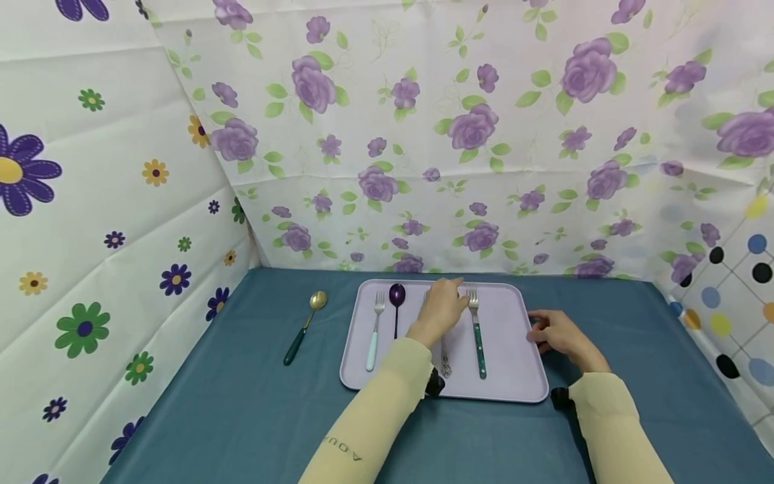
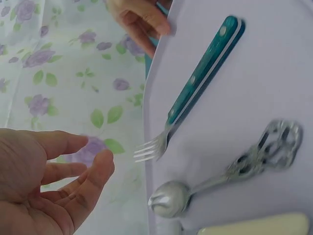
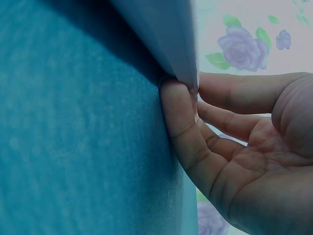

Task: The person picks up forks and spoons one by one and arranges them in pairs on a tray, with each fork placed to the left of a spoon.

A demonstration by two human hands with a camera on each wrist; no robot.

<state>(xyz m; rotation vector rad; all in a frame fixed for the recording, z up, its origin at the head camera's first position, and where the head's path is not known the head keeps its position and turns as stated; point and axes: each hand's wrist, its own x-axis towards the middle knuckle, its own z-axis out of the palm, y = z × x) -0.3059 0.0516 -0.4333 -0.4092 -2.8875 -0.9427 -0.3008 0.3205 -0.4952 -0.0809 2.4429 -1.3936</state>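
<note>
My left hand (image 1: pixel 443 310) hovers over the far side of a pale lilac tray (image 1: pixel 510 336), between a silver utensil with an ornate handle (image 2: pixel 244 166) and a green-handled fork (image 1: pixel 478 339). In the left wrist view its fingers are loosely bent, with nothing between them. At the tray's right edge, my right hand (image 1: pixel 562 338) pinches the rim, one finger tucked beneath it. The ornate utensil's rounded head shows in the left wrist view but is mostly behind my hand in the head view. Left of it lie a dark purple spoon (image 1: pixel 396 296) and a fork with a pale blue handle (image 1: pixel 372 339).
A gold spoon with a dark green handle (image 1: pixel 304 329) lies on the blue tablecloth (image 1: pixel 242 403), left of the tray. A cream handle (image 2: pixel 259 226) shows at the bottom of the left wrist view. Flowered cloth (image 1: pixel 375 121) hangs behind the table.
</note>
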